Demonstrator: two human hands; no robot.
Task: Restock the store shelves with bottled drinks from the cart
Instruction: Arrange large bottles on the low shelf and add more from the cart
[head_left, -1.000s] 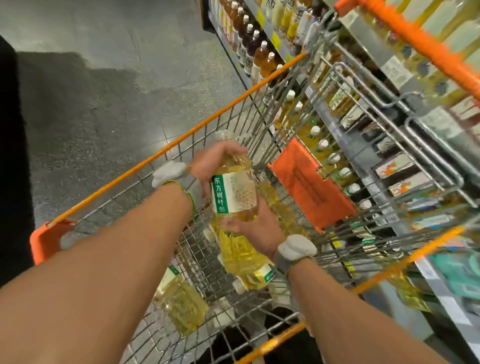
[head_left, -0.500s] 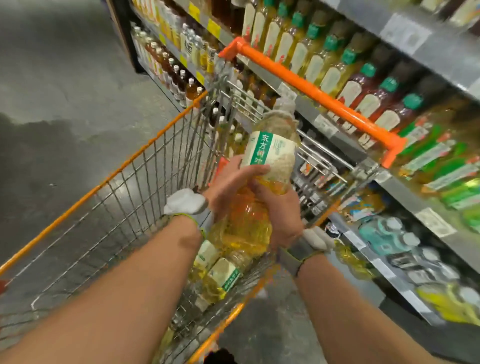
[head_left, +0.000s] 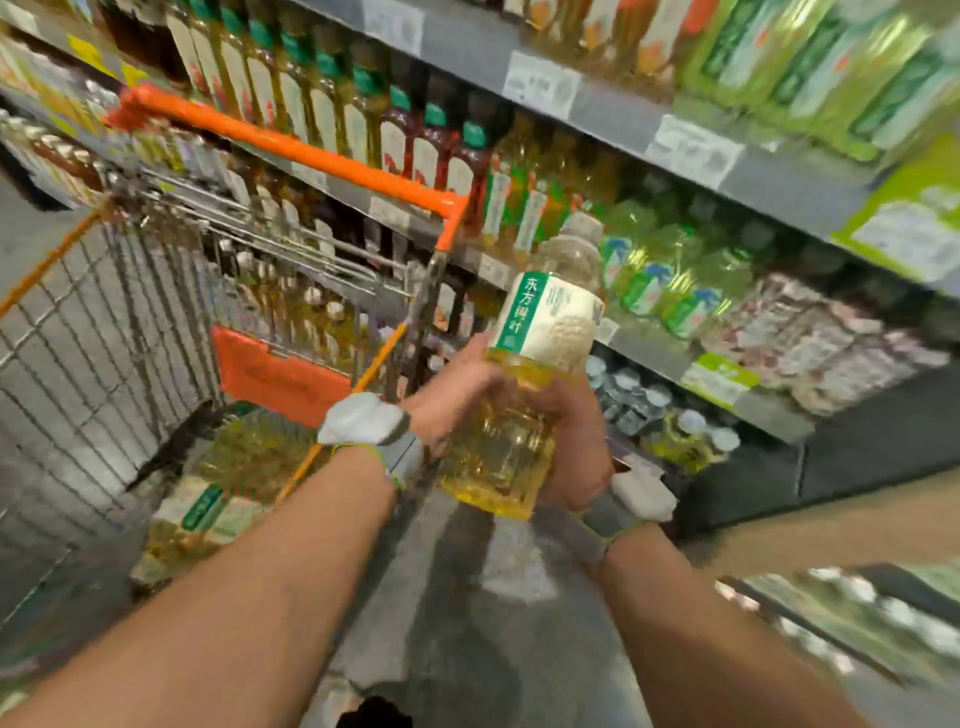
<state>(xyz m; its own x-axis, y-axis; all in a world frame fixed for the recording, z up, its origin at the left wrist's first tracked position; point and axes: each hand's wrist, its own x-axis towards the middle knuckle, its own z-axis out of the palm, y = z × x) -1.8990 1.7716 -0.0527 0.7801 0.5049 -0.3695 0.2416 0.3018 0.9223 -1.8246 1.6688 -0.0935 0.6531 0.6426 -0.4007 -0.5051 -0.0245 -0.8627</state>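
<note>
A bottle of yellow tea (head_left: 524, 374) with a white and green label is held upright in mid-air between the cart and the shelves. My left hand (head_left: 454, 395) grips its left side and my right hand (head_left: 576, 441) wraps its lower body from the right. The wire cart (head_left: 104, 332) with its orange handle (head_left: 291, 148) stands at the left. Several more yellow bottles (head_left: 208, 499) lie in its basket. The shelves (head_left: 649, 135) run along the right, packed with bottled drinks.
An orange flap (head_left: 275, 379) hangs inside the cart's rear end. Lower shelf rows (head_left: 769, 415) hold green and white-capped bottles. Grey floor (head_left: 493, 597) lies under my arms, between cart and shelf. The picture is blurred by motion.
Both hands have carried the bottle up out of the cart and rightward toward the shelves. The view has swung from the cart's basket to the shelf face.
</note>
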